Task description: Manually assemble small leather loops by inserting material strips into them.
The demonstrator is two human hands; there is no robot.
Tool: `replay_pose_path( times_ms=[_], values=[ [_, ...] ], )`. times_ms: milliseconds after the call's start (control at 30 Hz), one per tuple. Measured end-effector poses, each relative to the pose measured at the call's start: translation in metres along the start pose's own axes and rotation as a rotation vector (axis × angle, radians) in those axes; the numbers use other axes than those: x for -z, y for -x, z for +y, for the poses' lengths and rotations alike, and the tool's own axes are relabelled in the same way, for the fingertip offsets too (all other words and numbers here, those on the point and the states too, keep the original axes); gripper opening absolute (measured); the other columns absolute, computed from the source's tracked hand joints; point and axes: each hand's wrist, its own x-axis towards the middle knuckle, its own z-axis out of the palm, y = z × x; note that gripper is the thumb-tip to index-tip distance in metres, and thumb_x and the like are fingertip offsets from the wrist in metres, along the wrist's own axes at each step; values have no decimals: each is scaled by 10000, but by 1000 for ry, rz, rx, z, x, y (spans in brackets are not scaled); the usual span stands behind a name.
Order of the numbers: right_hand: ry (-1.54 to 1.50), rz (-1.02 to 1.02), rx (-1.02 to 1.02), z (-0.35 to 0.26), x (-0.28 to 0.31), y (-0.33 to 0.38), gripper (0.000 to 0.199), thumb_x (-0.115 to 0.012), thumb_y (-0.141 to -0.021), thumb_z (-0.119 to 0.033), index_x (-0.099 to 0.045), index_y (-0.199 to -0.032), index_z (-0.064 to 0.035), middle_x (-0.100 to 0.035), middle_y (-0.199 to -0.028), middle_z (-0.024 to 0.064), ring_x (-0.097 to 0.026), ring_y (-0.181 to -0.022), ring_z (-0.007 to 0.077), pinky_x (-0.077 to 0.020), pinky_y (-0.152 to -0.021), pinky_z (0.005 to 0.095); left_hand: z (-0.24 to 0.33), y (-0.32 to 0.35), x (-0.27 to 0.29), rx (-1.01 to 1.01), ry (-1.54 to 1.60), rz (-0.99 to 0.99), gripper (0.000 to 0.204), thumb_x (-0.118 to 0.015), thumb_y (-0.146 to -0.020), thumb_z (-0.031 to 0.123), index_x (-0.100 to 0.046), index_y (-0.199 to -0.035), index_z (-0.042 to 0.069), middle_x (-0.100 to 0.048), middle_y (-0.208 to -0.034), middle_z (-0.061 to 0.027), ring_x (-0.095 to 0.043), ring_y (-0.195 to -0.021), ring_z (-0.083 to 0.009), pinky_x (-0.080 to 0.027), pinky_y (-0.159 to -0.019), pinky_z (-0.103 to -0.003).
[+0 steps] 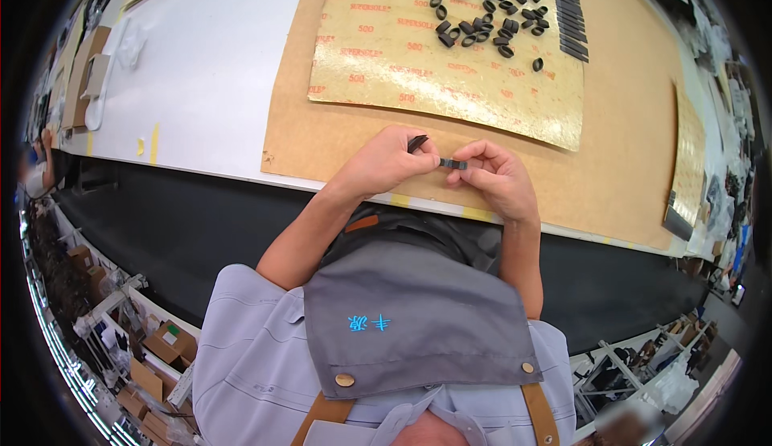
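Observation:
Just above the table's near edge, my left hand [390, 160] is closed, with a few dark strips [417, 143] sticking out between thumb and fingers. A short dark band [453, 164] spans the small gap to my right hand [497, 179]. Both sets of fingertips pinch it, one at each end. Whether it is a flat strip or a closed loop is too small to tell. Beyond my hands, many small black rings [505, 51] lie scattered on a shiny gold sheet [378, 68]. A row of black strips [569, 12] lines that sheet's right edge.
The gold sheet rests on brown board [289, 124] over a white table [217, 60]. Another gold sheet [687, 156] with dark strips lies at the right. Cardboard boxes [84, 80] stand at the left. Another person [38, 171] is at the far left.

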Motion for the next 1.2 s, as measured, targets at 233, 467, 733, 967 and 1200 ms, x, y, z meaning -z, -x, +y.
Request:
replay_pose_path(
  times_ms=[233, 467, 733, 967, 1200],
  values=[
    [25, 31, -69, -8, -3, 0, 116, -581, -842, 14, -588, -951, 52, -627, -889, 127, -654, -786, 198, -540, -712, 279, -4, -2, -2, -28, -24, 22, 131, -618, -808, 159, -595, -776, 35, -467, -647, 65, -384, -560, -14, -302, -471, -197],
    [91, 45, -91, -7, -6, -3, 104, -614, -840, -37, -588, -910, 36, -643, -808, 109, -661, -751, 168, -539, -687, 251, 1, -1, -5, -4, -56, 9, 133, -609, -803, 150, -592, -781, 20, -468, -663, 56, -380, -591, -21, -303, -497, -202],
    [99, 90, -73, -6, -10, -6, 115, -638, -821, -30, -569, -894, 25, -626, -802, 83, -648, -708, 144, -532, -660, 245, -3, -4, -4, -15, -88, 15, 146, -609, -790, 157, -593, -780, 12, -482, -675, 45, -397, -607, -32, -320, -515, -209],
    [118, 107, -82, -7, -11, -8, 117, -650, -812, -28, -566, -876, 23, -619, -790, 73, -637, -689, 127, -526, -642, 233, -7, -6, -2, -27, -87, 18, 148, -608, -781, 145, -598, -790, -3, -500, -687, 37, -415, -619, -35, -335, -528, -210],
    [130, 108, -83, -6, -12, -6, 119, -654, -808, -30, -567, -871, 20, -618, -786, 67, -630, -675, 115, -523, -635, 226, -5, -5, -4, -13, -90, 3, 139, -607, -781, 136, -599, -789, -2, -499, -681, 39, -416, -614, -31, -332, -522, -205]
  ],
)
